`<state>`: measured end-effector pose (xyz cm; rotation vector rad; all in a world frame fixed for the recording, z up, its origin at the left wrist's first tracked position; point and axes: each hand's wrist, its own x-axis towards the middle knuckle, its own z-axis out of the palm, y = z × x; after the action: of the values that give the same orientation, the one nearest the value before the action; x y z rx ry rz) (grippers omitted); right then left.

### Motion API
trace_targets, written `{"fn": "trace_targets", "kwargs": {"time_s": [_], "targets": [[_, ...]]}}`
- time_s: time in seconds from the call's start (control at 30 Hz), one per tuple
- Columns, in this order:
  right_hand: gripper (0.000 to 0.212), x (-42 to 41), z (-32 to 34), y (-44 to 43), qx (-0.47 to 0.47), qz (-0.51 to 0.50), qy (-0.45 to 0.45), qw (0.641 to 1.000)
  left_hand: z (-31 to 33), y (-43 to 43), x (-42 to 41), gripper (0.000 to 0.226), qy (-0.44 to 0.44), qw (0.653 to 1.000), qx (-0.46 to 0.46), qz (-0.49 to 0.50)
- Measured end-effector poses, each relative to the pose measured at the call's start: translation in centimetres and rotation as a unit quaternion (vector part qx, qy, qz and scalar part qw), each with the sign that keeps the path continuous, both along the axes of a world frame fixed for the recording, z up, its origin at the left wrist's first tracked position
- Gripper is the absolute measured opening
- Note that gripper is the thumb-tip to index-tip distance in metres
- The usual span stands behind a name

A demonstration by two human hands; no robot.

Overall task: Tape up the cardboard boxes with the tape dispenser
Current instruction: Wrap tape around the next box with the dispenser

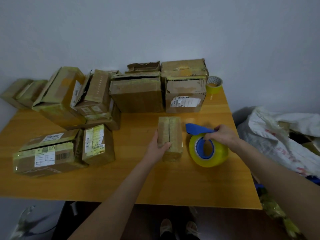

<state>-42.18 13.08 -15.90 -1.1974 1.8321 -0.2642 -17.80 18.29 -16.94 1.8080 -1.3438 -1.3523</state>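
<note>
At centre of the tabletop (pixel 121 184) lies the small cardboard box (pixel 174 135), long axis pointing away from the person, with its top seam showing as a dark line from far end to near end. Whether tape already covers that seam cannot be told. Just to its right, apart from it, stands the tape dispenser (pixel 218 155): a yellow roll on a blue hub, resting on edge on the tabletop, its blue blade guard pointing toward the box.

The left hand (pixel 160 144) grips the box's near left corner, thumb laid on the top face beside the seam and fingers down the left wall. Its forearm reaches in straight from the near edge. The right hand (pixel 223 134) is curled round the dispenser's blue frame above the roll, wrist bent downward, with the forearm entering from the lower right.

The step in hand appears to be bringing the dispenser to the box. To do it well, the left hand should pin both flaps flush, the tape should start over the far end wall, and the dispenser should be drawn along the seam in one pass.

Behind, stacked boxes (pixel 136 94) line the wall beside a spare roll (pixel 213 84). Taped boxes (pixel 46 153) sit at left.
</note>
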Motion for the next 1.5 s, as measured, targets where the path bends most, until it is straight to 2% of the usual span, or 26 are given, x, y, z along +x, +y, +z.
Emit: {"fn": "trace_targets", "kwargs": {"time_s": [0.1, 0.2, 0.3, 0.47, 0.57, 0.63, 0.73, 0.8, 0.87, 0.93, 1.0, 1.07, 1.17, 1.33, 1.5], "targets": [[0.035, 0.7, 0.4, -0.1, 0.02, 0.007, -0.027, 0.999, 0.0, 0.1, 0.0, 0.077, 0.009, 1.0, -0.001, 0.01], [0.029, 1.0, 0.4, 0.0, 0.043, 0.004, -0.038, 0.998, -0.5, 0.2, 0.1, 0.079, 0.01, 1.0, -0.002, 0.008], [0.026, 0.7, 0.8, 0.8, 0.027, -0.022, -0.051, 0.998, -1.1, 0.2, 0.3, 0.08, 0.013, 1.0, -0.009, 0.005], [0.034, -0.6, 3.8, 1.3, -0.053, -0.051, -0.13, 0.989, -1.3, -0.7, -0.5, 0.081, 0.005, 1.0, -0.017, 0.003], [0.048, -1.1, 5.5, 1.3, -0.074, -0.01, -0.125, 0.989, -1.0, -0.5, -1.0, 0.081, 0.012, 1.0, 0.003, 0.009], [0.05, -1.2, 6.3, 1.4, -0.071, 0.023, -0.132, 0.988, -0.8, -0.3, -0.8, 0.078, 0.001, 1.0, 0.01, 0.007], [0.045, -1.0, 7.8, 1.9, -0.088, 0.084, -0.157, 0.98, 0.7, -0.7, -0.3, 0.066, -0.089, 0.991, -0.087, 0.055], [0.044, -0.9, 8.6, 2.0, -0.102, 0.112, -0.176, 0.973, 2.6, -1.2, -0.2, 0.053, -0.041, 0.99, -0.117, 0.074], [0.053, -0.9, 9.1, 1.9, -0.109, 0.137, -0.193, 0.965, 4.5, -1.6, -0.5, 0.049, 0.069, 0.996, -0.027, 0.048], [0.067, -0.7, 9.4, 1.9, -0.108, 0.169, -0.193, 0.96, 5.8, -1.5, -1.1, 0.052, 0.143, 0.989, 0.047, 0.005], [0.081, -0.5, 9.3, 1.7, -0.105, 0.193, -0.194, 0.956, 6.4, -1.3, -1.7, 0.048, 0.185, 0.982, 0.048, 0.002], [0.085, -0.4, 9.0, 1.6, -0.103, 0.204, -0.2, 0.953, 6.6, -1.0, -2.0, 0.042, 0.224, 0.973, 0.043, 0.034], [0.083, -0.6, 8.5, 1.3, -0.095, 0.214, -0.212, 0.949, 6.5, -0.7, -1.6, 0.039, 0.261, 0.962, 0.048, 0.058], [0.079, -0.9, 8.1, 1.1, -0.086, 0.226, -0.208, 0.948, 6.3, -0.6, -1.9, 0.044, 0.263, 0.96, 0.05, 0.078], [0.066, -1.0, 8.2, 0.9, -0.082, 0.238, -0.207, 0.945, 6.3, -0.7, -2.3, 0.03, 0.29, 0.946, 0.081, 0.122]]}}
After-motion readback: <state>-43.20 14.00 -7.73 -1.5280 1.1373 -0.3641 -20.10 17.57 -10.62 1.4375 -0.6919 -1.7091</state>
